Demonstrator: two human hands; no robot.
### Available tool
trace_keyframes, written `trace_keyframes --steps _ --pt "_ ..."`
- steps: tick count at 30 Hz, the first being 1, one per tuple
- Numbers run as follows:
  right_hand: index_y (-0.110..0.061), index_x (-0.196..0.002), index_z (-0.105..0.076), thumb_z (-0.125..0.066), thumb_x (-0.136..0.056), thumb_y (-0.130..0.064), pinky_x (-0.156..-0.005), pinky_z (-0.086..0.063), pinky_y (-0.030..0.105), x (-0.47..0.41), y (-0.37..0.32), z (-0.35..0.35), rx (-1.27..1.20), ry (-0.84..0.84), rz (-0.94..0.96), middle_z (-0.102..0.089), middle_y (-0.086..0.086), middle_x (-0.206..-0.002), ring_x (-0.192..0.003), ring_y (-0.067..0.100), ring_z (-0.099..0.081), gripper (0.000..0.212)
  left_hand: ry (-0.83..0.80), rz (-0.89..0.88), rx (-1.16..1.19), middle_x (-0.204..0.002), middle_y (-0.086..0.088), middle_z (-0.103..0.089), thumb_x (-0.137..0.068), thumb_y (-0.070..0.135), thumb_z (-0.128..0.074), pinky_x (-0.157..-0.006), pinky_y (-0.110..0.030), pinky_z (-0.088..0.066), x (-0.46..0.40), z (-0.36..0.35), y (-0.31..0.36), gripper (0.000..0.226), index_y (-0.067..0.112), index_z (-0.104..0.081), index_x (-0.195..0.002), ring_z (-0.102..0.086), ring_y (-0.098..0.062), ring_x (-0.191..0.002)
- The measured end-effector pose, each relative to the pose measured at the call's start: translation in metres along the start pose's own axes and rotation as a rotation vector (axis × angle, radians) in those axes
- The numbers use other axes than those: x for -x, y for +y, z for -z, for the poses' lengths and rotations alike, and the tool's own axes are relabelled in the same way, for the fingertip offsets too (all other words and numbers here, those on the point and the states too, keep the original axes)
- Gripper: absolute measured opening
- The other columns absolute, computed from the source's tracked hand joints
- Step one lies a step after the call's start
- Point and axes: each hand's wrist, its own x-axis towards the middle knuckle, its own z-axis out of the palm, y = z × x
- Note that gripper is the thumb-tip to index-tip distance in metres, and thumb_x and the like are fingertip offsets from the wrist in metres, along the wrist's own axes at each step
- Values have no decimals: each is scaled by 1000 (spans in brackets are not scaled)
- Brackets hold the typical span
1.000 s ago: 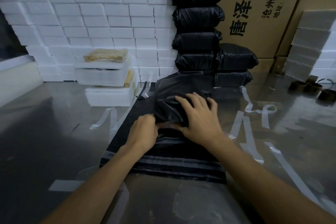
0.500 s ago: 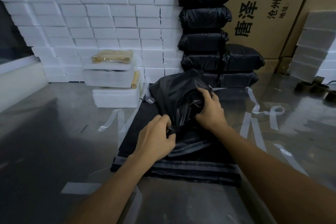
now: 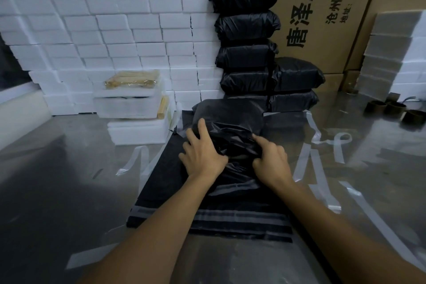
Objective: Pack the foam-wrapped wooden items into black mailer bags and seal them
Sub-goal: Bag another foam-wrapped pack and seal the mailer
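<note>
Mailer bag (image 3: 230, 127), filled and bulging, lies at the centre of the frame on top of a flat pile of empty black bags (image 3: 207, 217), on the steel table (image 3: 57, 191). We judge the step in hand to be the closing: the item is already inside, hidden by the black film, and the loose mouth is being folded over it.

We note the left hand (image 3: 202, 157) lying on the near left part of the parcel, fingers spread and fairly straight, pressing down and not grasping. The right hand (image 3: 272, 161) has its fingers curled into the gathered film at the near right edge; it appears to pinch the flap.

Sealed parcels (image 3: 246, 30) stand stacked in the upper centre, against white foam blocks (image 3: 115, 30) at the upper left. Clear liner strips (image 3: 327, 143) lie scattered to the right.

In our judgement, the next move calls for drawing the flap taut across the parcel and pressing its adhesive band flat. Whether that band is already bared, we cannot tell.
</note>
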Motion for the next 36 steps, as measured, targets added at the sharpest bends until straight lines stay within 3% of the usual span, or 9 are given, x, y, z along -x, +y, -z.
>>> trace_keyframes --steps 7,11,15,19,22,27,31,33,36 --pt "-13 -138 -60 -50 -80 6 -85 -51 39 21 2 10 135 -104 232 -75 14 -101 -94 34 -66 62 154 79 24 -141 -11 -29 -65 39 -79 -95 -45 -40 -5 -11 1 109 20 -8 -147 -42 -34 -117" --pt "-16 -132 -63 -60 -80 -4 -86 -52 37 18 -6 12 178 -67 169 -70 9 -113 -106 31 -62 54 123 95 71 -142 -12 -32 -68 28 -81 -92 -43 -45 -9 -4 -5 102 14 -16 -146 -44 -34 -117" --pt "-23 -149 -33 -78 -75 -26 -110 -34 50 3 -26 3 399 65 320 -31 10 -153 -144 32 -26 86 67 85 50 -131 -15 -44 -76 24 -78 -89 -41 -45 -10 4 -21 83 10 -29 -141 -47 -33 -117" --pt "-30 -156 -18 -73 -84 -38 -117 -19 61 -23 -40 -17 525 -129 356 -4 12 -166 -153 35 1 91 91 77 -135 -112 -13 -60 -84 17 -67 -85 -43 -48 -5 10 -36 29 7 -58 -110 -53 -33 -107" --pt "-28 -151 -25 -74 -84 -38 -109 -33 61 -33 -48 -29 555 -129 300 -12 17 -162 -148 44 -15 84 98 15 -154 -98 -11 -64 -86 8 -60 -71 -40 -50 -4 15 -42 7 8 -62 -93 -58 -31 -96" --pt "-20 -139 -36 -77 -82 -25 -93 -48 51 -39 -48 -33 564 -40 283 -25 14 -158 -142 40 -33 71 105 -111 -199 -93 -8 -60 -83 7 -63 -61 -33 -37 4 17 -43 8 7 -60 -91 -57 -27 -93" --pt "-19 -135 -42 -69 -84 -9 -69 -38 36 -41 -48 -28 423 -7 232 -24 13 -159 -122 39 -54 59 112 -94 -160 -82 -4 -51 -82 4 -60 -58 -33 -36 9 17 -44 12 11 -50 -79 -57 -26 -85" --pt "-21 -140 -38 -65 -85 -3 -70 -38 37 -39 -45 -23 365 -37 168 -14 21 -163 -106 45 -61 64 110 -99 -156 -78 -1 -46 -82 4 -58 -55 -32 -34 10 17 -46 20 12 -42 -73 -55 -25 -79" --pt "-20 -152 -26 -59 -89 5 -80 -48 44 -33 -30 -15 468 -50 202 -13 24 -163 -103 45 -63 75 119 -110 -157 -71 3 -38 -82 3 -58 -51 -29 -29 10 18 -49 33 15 -33 -64 -46 -20 -71"
